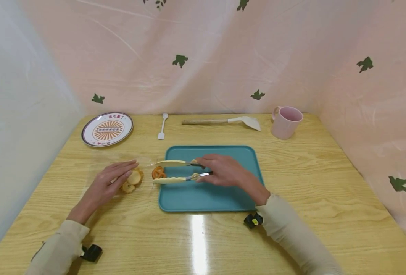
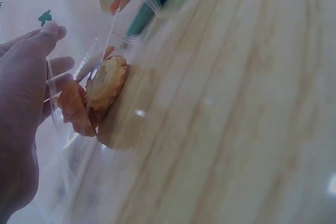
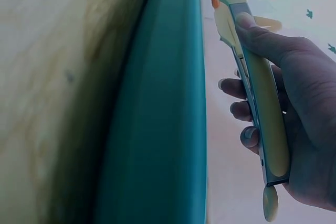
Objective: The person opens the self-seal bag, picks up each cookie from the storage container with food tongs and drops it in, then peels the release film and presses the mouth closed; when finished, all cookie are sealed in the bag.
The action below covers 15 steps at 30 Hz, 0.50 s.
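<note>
My left hand (image 1: 108,181) lies beside the small round pastries (image 1: 133,177), its fingers extended along the far side of them. These pastries sit in a clear plastic bag (image 2: 113,30), whose opening faces the tray. With my right hand (image 1: 221,170) I grip tongs (image 1: 170,180) that have cream, scalloped heads and metal-and-cream handles. Between the heads is a brown pretzel (image 1: 158,172), at the left edge of the teal tray (image 1: 210,198). In the right wrist view, my thumb presses one tong handle and the fingers wrap round the other side.
Along the back of the table stand a patterned plate (image 1: 108,130), a small white spoon-like stirrer (image 1: 163,126), a wooden-handled spatula (image 1: 220,121) and a pink mug (image 1: 286,122). Pale curtains with green leaf shapes enclose the table's back and sides.
</note>
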Tool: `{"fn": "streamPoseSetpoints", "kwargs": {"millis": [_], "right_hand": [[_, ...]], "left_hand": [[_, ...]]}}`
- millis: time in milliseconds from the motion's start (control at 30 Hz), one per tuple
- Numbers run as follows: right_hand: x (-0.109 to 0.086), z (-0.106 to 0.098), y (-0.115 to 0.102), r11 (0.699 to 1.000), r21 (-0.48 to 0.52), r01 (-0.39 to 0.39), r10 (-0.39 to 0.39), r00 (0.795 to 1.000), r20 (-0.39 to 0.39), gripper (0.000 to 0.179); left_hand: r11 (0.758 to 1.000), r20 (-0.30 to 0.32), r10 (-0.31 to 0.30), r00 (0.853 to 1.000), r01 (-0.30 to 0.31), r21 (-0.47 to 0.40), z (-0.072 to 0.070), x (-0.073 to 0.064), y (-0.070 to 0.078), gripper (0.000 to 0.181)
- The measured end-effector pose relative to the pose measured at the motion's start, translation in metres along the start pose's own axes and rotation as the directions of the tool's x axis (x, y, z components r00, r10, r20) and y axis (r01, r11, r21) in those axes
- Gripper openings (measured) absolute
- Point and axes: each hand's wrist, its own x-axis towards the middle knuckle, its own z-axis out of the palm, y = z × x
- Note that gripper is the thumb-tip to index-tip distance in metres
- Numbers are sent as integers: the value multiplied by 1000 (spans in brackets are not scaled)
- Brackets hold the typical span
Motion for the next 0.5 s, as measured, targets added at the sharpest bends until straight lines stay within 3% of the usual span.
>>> {"fn": "streamPoseSetpoints", "kwargs": {"millis": [500], "right_hand": [[16, 9, -7, 1000, 26, 10, -10, 1000, 11, 63]], "left_hand": [[1000, 3, -14, 1000, 14, 5, 1, 0, 1, 42]]}}
